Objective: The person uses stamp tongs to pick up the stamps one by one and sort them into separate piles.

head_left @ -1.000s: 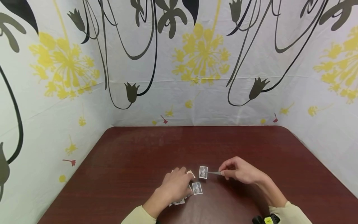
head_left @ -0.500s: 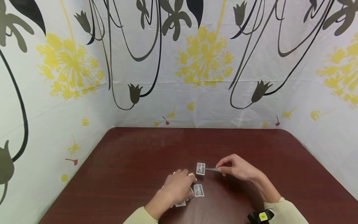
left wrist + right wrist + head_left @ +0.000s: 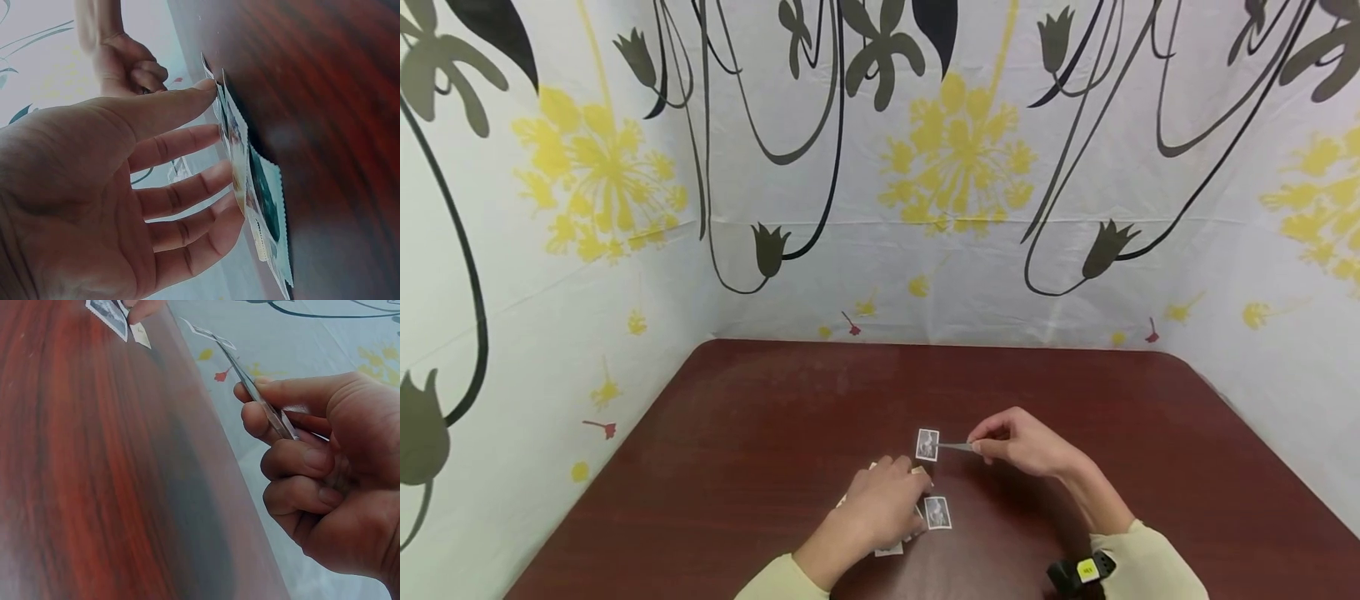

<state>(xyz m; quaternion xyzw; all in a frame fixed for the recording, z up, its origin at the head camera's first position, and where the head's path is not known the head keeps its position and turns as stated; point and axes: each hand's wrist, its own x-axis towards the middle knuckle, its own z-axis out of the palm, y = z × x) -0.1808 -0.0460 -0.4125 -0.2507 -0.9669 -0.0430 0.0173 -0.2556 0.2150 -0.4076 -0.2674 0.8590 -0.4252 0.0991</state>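
My right hand (image 3: 1026,446) pinches a pair of metal tweezers (image 3: 247,381) between thumb and fingers. At the tweezers' tips is a small postage stamp (image 3: 927,444) with a white border and grey picture, raised above the table in the right wrist view. My left hand (image 3: 883,504) rests over several stamps (image 3: 269,200) spread on the table, its thumb and fingertips touching them; the hand hides most of them in the head view. One grey stamp (image 3: 937,512) lies just right of the left hand, and another stamp (image 3: 889,549) shows below its palm.
The stamps lie on a dark red-brown wooden table (image 3: 790,400) with rounded far corners. A pale cloth (image 3: 850,192) printed with flowers surrounds its far and side edges. A black wrist device (image 3: 1082,572) with a yellow label sits at the right sleeve.
My right hand has moved left and farther from me, carrying the stamp in the tweezers until it is beyond the left hand's fingers. The left hand stays over the stamps. The head view shifts slightly.
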